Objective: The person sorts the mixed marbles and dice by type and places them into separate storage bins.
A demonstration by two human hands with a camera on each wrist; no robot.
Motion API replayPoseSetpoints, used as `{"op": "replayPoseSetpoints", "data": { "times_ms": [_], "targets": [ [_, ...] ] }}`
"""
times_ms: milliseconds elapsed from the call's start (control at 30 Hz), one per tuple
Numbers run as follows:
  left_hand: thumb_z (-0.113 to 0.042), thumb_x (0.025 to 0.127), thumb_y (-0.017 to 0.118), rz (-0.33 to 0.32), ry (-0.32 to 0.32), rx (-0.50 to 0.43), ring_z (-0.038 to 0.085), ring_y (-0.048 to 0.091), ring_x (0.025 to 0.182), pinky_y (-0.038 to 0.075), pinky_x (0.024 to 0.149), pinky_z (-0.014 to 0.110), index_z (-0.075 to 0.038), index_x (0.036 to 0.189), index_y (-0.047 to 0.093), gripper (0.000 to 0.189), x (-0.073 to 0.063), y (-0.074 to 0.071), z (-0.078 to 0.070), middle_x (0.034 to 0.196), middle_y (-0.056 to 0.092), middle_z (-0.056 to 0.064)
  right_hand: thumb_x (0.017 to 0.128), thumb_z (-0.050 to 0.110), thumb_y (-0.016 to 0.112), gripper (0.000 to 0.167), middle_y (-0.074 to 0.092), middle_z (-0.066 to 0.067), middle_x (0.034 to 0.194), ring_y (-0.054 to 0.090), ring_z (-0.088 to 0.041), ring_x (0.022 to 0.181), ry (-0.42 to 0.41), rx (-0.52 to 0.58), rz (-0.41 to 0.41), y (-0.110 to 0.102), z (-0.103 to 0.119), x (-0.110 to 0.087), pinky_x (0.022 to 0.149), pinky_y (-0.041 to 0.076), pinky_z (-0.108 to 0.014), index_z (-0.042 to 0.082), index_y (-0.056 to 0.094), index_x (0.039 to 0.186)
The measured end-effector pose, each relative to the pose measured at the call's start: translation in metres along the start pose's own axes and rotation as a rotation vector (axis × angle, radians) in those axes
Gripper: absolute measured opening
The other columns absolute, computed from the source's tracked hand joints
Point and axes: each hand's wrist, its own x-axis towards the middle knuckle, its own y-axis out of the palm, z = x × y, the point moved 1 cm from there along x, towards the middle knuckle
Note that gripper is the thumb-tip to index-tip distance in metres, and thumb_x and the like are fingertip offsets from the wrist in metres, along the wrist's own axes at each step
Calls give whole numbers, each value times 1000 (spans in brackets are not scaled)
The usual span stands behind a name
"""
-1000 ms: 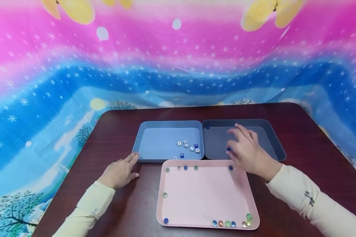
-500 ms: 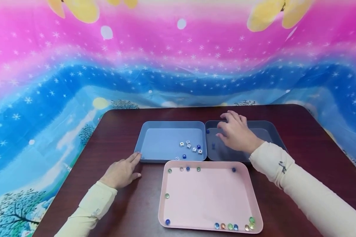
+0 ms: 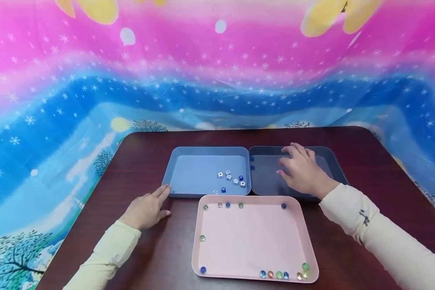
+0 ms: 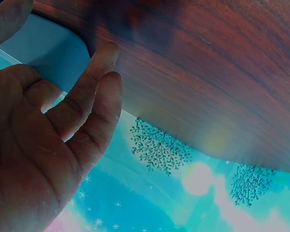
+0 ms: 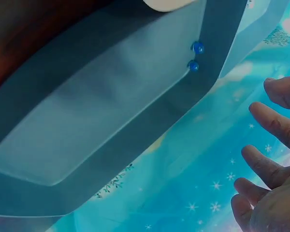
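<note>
My right hand point(image 3: 302, 171) hovers over the dark grey tray point(image 3: 335, 169) with loosely bent, spread fingers and nothing in its grasp. Two blue marbles lie along that tray's left wall; the right wrist view shows the upper marble point(image 5: 197, 47) and the lower marble point(image 5: 193, 65) close together. At the front left corner of the blue tray point(image 3: 192, 177), my left hand point(image 3: 145, 208) touches the rim with extended fingertips. Nearer to me is the pink tray point(image 3: 251, 237), holding several glass marbles, among them a blue marble point(image 3: 284, 206) at its far right.
Several white and blue dice point(image 3: 228, 177) lie in the right half of the blue tray. Both rear trays stand side by side, with the pink tray against their front edges. All rest on a dark wooden table point(image 3: 130, 165), backed by a patterned cloth point(image 3: 217, 80).
My right hand carried a blue marble over the dark grey tray and let go; it now lies by the first one. The hand has since drawn back slightly rightward. My left hand stays put.
</note>
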Motion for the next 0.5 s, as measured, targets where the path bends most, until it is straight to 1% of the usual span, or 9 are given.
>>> {"op": "replayPoseSetpoints", "data": {
  "times_ms": [67,200,300,400,500],
  "targets": [
    [-34,84,71,5,-1,-3,38,65,107,53,88,50,-3,143,42,73,0,0,0,146,47,16,86,16,67,10,50,-24,134,29,-50,135,0,1,-4,1,0,-5,100,25,-74,8,70,91],
    [-34,84,71,7,-4,-5,39,64,108,53,89,51,-3,143,42,73,0,-1,0,146,47,16,84,14,69,2,53,-23,130,32,-50,133,-33,24,-21,8,2,-19,97,26,-73,13,69,83],
    [-34,84,71,3,1,-2,39,65,106,53,88,51,-2,142,42,72,0,-1,0,146,47,17,80,12,71,6,55,-21,127,35,-49,132,-73,52,-32,16,3,-33,95,27,-72,16,69,78],
    [-34,84,71,-1,6,1,39,65,106,53,88,50,-2,142,42,72,0,0,0,146,47,17,77,9,72,9,56,-20,125,37,-48,129,-110,68,-35,26,4,-48,93,29,-70,17,71,77],
    [-34,84,71,-4,8,3,39,65,105,54,87,50,-2,142,43,72,-1,0,0,145,48,17,76,8,73,12,56,-20,126,38,-49,129,-131,50,-15,37,4,-60,93,29,-68,17,73,85]
  ]
}}
